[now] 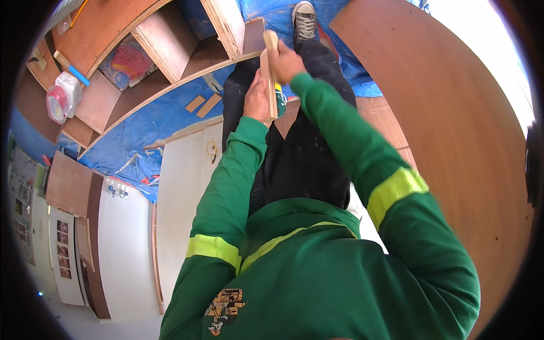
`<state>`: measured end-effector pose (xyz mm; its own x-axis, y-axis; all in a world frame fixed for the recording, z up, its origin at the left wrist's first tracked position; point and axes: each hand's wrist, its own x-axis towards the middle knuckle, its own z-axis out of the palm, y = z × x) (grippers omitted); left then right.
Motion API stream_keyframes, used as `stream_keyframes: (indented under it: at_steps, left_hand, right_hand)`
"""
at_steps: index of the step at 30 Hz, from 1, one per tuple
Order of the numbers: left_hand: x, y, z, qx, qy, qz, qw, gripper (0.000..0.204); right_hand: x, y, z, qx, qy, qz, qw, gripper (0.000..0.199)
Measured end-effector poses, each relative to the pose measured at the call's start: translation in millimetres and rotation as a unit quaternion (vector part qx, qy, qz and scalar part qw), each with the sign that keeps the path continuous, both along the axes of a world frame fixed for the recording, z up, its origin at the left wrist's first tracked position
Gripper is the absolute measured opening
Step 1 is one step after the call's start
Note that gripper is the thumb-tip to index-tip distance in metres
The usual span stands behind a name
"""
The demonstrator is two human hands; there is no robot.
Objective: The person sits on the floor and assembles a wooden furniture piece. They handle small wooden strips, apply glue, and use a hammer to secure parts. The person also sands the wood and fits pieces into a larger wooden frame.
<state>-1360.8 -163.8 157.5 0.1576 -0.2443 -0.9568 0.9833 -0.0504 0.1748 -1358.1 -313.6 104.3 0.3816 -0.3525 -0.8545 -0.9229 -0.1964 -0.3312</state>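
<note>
Over my lap, my left hand [256, 101] is closed around a narrow wooden strip [270, 96], held lengthwise away from me. My right hand [288, 61] grips a short pale wooden piece with a rounded end [271, 39] against the strip's far part. Whether that piece is a tool handle or a block, I cannot make out. Partly hidden behind the strip, a green container [281, 107] with some yellow on it shows between my legs.
On the left, a wooden shelf frame [170, 85] lies over blue plastic sheeting [144, 122]. Two small wood offcuts [209, 106] rest on the sheeting. The frame carries a plastic bag [67, 93] and a blue-handled tool [78, 75]. A large brown panel [453, 124] fills the right side.
</note>
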Motion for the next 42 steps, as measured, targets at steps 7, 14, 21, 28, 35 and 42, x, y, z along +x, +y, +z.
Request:
stream_keyframes:
  at_steps: [7,14,21,28,35,42]
  left_hand:
    - [8,-21,16,0.028,-0.004,0.081,0.996,0.055]
    - [2,-8,-5,0.009,-0.048,-0.001,0.999,0.053]
    - [-6,-1,-15,0.036,-0.057,-0.038,0.997,0.053]
    - [1,-13,-3,-0.002,-0.047,0.058,0.997,0.053]
    - [-3,-1,-17,0.021,-0.059,-0.022,0.998,0.052]
    - [8,-11,8,0.040,-0.057,-0.031,0.997,0.054]
  right_hand:
    - [-47,23,202,0.082,-0.076,-0.085,0.990,0.058]
    - [16,-1,-4,-0.014,0.034,-0.006,0.999,0.047]
    - [-39,24,205,0.081,-0.067,-0.067,0.992,0.062]
    - [-1,6,11,-0.030,-0.025,-0.046,0.998,0.047]
    - [-37,31,158,0.053,-0.051,-0.093,0.993,0.058]
    - [-7,22,83,0.009,-0.014,-0.075,0.997,0.047]
